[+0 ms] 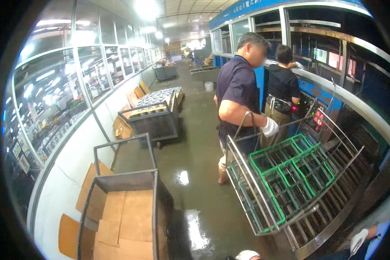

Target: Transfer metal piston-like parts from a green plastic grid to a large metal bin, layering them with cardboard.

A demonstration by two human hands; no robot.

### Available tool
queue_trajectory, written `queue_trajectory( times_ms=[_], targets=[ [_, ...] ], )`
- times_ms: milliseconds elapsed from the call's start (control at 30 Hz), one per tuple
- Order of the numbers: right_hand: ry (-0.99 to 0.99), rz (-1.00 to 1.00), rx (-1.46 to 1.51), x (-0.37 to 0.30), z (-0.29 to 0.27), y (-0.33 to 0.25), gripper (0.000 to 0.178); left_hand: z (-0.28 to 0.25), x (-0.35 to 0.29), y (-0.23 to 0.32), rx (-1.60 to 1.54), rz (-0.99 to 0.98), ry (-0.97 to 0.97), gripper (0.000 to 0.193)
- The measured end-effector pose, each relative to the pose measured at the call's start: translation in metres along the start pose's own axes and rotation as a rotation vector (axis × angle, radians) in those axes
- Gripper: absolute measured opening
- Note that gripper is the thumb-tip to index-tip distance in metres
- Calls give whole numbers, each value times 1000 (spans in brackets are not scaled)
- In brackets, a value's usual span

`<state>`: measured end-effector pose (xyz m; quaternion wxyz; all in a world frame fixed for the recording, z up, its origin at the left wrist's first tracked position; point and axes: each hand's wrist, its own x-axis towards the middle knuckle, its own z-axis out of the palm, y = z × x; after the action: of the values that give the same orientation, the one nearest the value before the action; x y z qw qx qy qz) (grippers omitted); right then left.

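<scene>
A white-gloved hand, which I take to be my right hand (247, 255), shows only in part at the lower edge. Its fingers are cut off, so I cannot see whether it holds anything. My left hand is out of view. Ahead and to the right, a metal-framed rack (271, 203) with green-edged compartments tilts over a roller conveyor (318, 219). A co-worker in a dark shirt (234, 82) has a white-gloved hand (271, 128) at the rack's frame. At the lower right another person's gloved hand (359, 242) hangs beside a light-blue sleeve (382, 229).
A cardboard-lined metal cart (154, 186) stands at near left, with a loaded cart (156, 128) beyond it. Wet floor (184, 203) runs between carts and conveyor. Another person (281, 82) faces a blue machine panel (316, 108). A white bucket (209, 86) stands farther back.
</scene>
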<state>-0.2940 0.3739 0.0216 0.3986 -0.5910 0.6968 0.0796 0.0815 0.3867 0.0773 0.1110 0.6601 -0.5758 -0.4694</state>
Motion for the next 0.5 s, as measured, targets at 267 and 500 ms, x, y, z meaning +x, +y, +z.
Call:
queue_trajectory(
  times_ms=[267,500],
  targets=[
    [-147,302,-44,-3,83,84,37,-45,-18,-38,257,-78,162,54],
    [-7,221,-100,-9,103,74,37,-67,-4,-61,277,-405,203,123]
  ],
)
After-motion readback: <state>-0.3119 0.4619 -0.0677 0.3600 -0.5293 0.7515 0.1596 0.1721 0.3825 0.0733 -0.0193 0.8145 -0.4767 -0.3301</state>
